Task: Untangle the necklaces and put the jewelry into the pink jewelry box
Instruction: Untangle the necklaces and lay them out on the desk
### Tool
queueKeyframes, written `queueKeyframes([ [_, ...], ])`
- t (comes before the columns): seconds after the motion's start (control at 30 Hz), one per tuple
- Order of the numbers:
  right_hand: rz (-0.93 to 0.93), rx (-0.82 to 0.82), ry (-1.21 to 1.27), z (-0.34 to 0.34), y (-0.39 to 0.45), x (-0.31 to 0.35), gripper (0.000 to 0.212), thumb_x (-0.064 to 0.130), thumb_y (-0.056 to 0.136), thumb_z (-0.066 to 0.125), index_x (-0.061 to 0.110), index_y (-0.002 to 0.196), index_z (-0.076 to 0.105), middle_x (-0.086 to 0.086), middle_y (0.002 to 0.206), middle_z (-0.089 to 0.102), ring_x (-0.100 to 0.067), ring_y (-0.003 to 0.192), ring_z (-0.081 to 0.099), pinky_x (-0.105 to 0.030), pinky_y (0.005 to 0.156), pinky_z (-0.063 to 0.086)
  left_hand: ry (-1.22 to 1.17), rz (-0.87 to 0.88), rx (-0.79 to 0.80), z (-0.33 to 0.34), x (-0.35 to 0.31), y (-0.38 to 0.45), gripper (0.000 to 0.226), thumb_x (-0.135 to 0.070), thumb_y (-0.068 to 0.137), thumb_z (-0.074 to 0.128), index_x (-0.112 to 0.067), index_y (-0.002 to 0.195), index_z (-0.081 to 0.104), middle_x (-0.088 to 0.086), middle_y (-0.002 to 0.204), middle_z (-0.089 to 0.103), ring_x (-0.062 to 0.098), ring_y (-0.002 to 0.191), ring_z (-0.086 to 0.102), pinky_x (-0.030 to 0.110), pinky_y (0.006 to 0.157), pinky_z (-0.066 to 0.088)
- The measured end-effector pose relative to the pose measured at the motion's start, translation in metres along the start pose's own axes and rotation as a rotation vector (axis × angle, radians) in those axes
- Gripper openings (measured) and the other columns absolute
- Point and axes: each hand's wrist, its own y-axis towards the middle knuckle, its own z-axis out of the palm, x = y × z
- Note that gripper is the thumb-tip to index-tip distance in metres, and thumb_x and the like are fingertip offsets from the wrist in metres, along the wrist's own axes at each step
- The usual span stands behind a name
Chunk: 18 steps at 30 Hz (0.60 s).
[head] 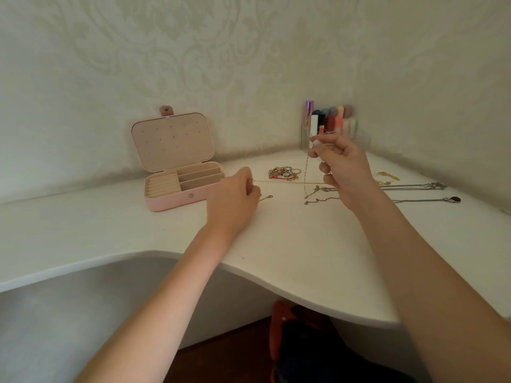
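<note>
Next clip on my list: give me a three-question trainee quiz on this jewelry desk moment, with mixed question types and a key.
1. True or false: the pink jewelry box stands with its lid shut.
2. Multiple choice: the thin gold chain stretches between A) the left hand and the right hand, B) the box and the wall, C) two bottles.
3. Fill in: the pile of rings and bracelets lies on the desk to the ___ of the box.

Key: 1 false, the lid is up. 2 A, each hand pinches part of it. 3 right.
</note>
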Motion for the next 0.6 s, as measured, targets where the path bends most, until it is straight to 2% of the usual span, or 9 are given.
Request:
queueKeyframes([
  [0.1, -0.094, -0.068, -0.165, -0.007, 0.003, -0.001, 0.007, 0.019, 0.089, 0.064, 0.021, 0.094, 0.068, 0.006, 0.073, 0.067, 0.005, 0.052, 0.054, -0.012, 0.052, 0.039, -0.052, -0.152, -0.167, -0.005, 0.005, 0.001, 0.028, -0.027, 0.095, 0.044, -0.014, 0.072, 0.04, -0.007, 0.056, 0.042, 0.024, 0.063, 0.044, 0.033, 0.054, 0.027],
  [0.17, -0.137, -0.101, -0.252, -0.013, 0.006, -0.003, 0.008, 0.021, 0.087, 0.066, 0.021, 0.095, 0.069, 0.007, 0.075, 0.069, 0.007, 0.067, 0.062, -0.019, 0.071, 0.044, -0.05, -0.236, -0.193, -0.008, 0.005, 0.001, 0.034, -0.034, 0.096, 0.04, -0.014, 0.069, 0.04, -0.004, 0.057, 0.044, 0.024, 0.064, 0.045, 0.033, 0.052, 0.025],
  [0.2, -0.145, -0.11, -0.264, -0.015, 0.006, -0.003, 0.008, 0.021, 0.086, 0.067, 0.022, 0.094, 0.07, 0.007, 0.076, 0.07, 0.006, 0.072, 0.063, -0.021, 0.074, 0.045, -0.036, -0.253, -0.183, -0.008, 0.005, 0.001, 0.033, -0.035, 0.096, 0.041, -0.015, 0.069, 0.041, -0.004, 0.059, 0.046, 0.024, 0.065, 0.046, 0.032, 0.053, 0.026],
  [0.3, -0.145, -0.07, -0.221, -0.014, 0.003, 0.0, 0.011, 0.02, 0.088, 0.065, 0.017, 0.098, 0.069, 0.006, 0.078, 0.07, 0.008, 0.063, 0.06, -0.011, 0.056, 0.042, 0.024, -0.204, -0.093, -0.006, 0.001, 0.001, 0.016, -0.028, 0.09, 0.05, -0.016, 0.08, 0.049, -0.005, 0.067, 0.053, 0.021, 0.07, 0.048, 0.031, 0.059, 0.028],
  [0.37, -0.124, 0.018, -0.219, -0.007, -0.001, 0.003, 0.008, 0.019, 0.088, 0.064, 0.019, 0.095, 0.069, 0.005, 0.077, 0.07, 0.006, 0.052, 0.054, -0.011, 0.047, 0.038, -0.078, -0.071, -0.037, -0.002, -0.004, -0.001, 0.01, -0.024, 0.086, 0.056, -0.016, 0.089, 0.053, -0.008, 0.07, 0.055, 0.017, 0.072, 0.051, 0.032, 0.064, 0.035],
  [0.43, -0.092, 0.139, -0.199, 0.001, -0.005, 0.005, 0.006, 0.019, 0.088, 0.065, 0.021, 0.091, 0.07, 0.006, 0.073, 0.069, -0.001, 0.05, 0.051, -0.015, 0.046, 0.038, -0.275, 0.093, 0.019, 0.002, -0.009, -0.002, 0.023, -0.022, 0.082, 0.061, -0.014, 0.103, 0.055, -0.006, 0.088, 0.062, 0.012, 0.086, 0.055, 0.03, 0.081, 0.043],
  [0.47, -0.078, 0.204, -0.173, 0.004, -0.007, 0.006, 0.007, 0.017, 0.087, 0.065, 0.019, 0.091, 0.071, 0.005, 0.072, 0.069, -0.003, 0.051, 0.052, -0.017, 0.047, 0.039, -0.37, 0.124, 0.072, 0.004, -0.012, -0.001, 0.033, -0.022, 0.081, 0.064, -0.013, 0.111, 0.054, -0.004, 0.102, 0.063, 0.009, 0.096, 0.055, 0.022, 0.089, 0.042],
  [0.53, -0.057, 0.3, -0.103, 0.009, -0.009, 0.008, 0.01, 0.014, 0.087, 0.064, 0.012, 0.096, 0.07, 0.001, 0.074, 0.068, -0.007, 0.053, 0.053, -0.019, 0.05, 0.043, -0.572, 0.071, 0.225, 0.006, -0.026, 0.002, 0.047, -0.021, 0.082, 0.069, -0.016, 0.125, 0.049, -0.003, 0.119, 0.061, 0.003, 0.11, 0.054, 0.011, 0.096, 0.038],
  [0.6, -0.037, 0.351, -0.007, 0.009, -0.01, 0.011, 0.015, 0.013, 0.088, 0.062, 0.008, 0.1, 0.069, 0.0, 0.075, 0.067, -0.007, 0.055, 0.055, -0.019, 0.055, 0.048, -0.817, -0.053, 0.368, 0.01, -0.039, 0.005, 0.049, -0.02, 0.083, 0.07, -0.015, 0.127, 0.047, -0.001, 0.116, 0.063, 0.008, 0.112, 0.059, 0.023, 0.101, 0.042],
])
